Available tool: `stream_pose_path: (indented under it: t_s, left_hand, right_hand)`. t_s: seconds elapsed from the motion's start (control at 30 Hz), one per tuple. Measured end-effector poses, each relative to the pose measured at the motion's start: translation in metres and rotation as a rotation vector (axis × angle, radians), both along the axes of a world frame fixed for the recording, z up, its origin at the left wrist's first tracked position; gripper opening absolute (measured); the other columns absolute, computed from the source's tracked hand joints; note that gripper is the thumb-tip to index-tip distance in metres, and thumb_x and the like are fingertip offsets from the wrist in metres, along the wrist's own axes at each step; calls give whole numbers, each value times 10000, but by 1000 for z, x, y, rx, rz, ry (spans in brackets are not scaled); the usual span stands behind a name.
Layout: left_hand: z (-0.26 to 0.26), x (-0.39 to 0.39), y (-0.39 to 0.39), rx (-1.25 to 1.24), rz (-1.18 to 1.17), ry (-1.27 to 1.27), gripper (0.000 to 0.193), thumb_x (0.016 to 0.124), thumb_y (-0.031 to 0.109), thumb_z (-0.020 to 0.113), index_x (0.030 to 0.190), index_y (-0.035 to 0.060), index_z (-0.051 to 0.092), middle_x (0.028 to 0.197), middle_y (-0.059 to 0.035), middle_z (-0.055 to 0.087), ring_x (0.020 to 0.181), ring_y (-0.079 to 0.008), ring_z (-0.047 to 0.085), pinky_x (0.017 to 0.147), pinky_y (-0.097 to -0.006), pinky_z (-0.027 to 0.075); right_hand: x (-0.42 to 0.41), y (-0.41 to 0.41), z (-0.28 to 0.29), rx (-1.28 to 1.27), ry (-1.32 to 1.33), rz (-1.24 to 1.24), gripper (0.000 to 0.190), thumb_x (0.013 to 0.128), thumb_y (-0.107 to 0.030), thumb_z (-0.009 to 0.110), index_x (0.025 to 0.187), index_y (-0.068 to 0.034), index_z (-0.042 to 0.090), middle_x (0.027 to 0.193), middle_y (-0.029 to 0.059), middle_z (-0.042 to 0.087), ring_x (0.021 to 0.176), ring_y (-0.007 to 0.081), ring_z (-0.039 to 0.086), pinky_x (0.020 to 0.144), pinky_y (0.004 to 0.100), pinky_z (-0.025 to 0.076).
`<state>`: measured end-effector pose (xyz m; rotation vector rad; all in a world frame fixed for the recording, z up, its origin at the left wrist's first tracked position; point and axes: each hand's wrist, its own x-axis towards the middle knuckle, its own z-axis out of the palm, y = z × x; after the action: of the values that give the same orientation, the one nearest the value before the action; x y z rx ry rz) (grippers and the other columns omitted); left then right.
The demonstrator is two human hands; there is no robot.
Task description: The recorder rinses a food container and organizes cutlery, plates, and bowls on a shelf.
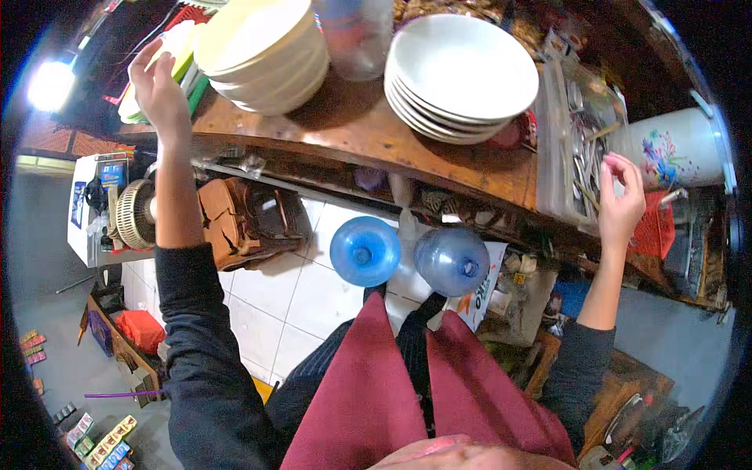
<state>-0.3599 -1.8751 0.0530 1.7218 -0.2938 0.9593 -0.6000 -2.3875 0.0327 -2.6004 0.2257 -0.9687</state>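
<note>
My left hand is at the stack of pale green and white plastic plates at the shelf's left end; whether its bent fingers grip one is unclear. Beside it stands a tall stack of cream bowls. A stack of white bowls sits further right on the wooden shelf. My right hand, fingers curled with thumb near the index finger, is over the right edge of a clear plastic box of metal cutlery; I cannot tell if it pinches something.
A clear plastic container stands between the bowl stacks. Below the shelf are two blue water jugs on white floor tiles, and a brown leather bag. A fan is at left. A flowered white container lies right of the cutlery.
</note>
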Motion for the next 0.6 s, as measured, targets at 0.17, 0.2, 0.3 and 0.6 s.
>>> stream_pose_path:
  t_s: [0.17,0.2,0.3,0.6]
  left_hand:
    - [-35,96,79,119,-585,363,332,925,158,460,1230,42,516,1253,-91,508,1049,-180,528,940,-289,394]
    - [-38,79,11,696,-236,479,321,934,163,443,1216,35,530,1222,-100,548,1083,-183,525,948,-289,391]
    - [-73,112,45,69,-339,876,302,938,136,442,1184,-12,538,1175,-101,582,1094,-167,524,938,-278,399]
    - [-91,116,-6,-70,-345,732,297,938,133,446,1175,-20,539,1169,-106,582,1081,-167,531,923,-278,412]
  right_hand:
    - [14,48,18,84,-139,106,102,824,-16,609,920,8,636,993,111,637,930,189,597,839,303,466]
    - [9,39,16,14,-126,18,103,828,-11,605,924,13,633,998,110,636,934,187,594,841,300,464]
    - [10,42,1,68,-155,1,115,848,-7,585,952,24,623,1038,109,624,950,174,576,845,282,450]
    - [1,27,-22,55,-34,-95,135,896,-20,540,1006,39,590,1112,94,571,993,145,548,878,274,439]
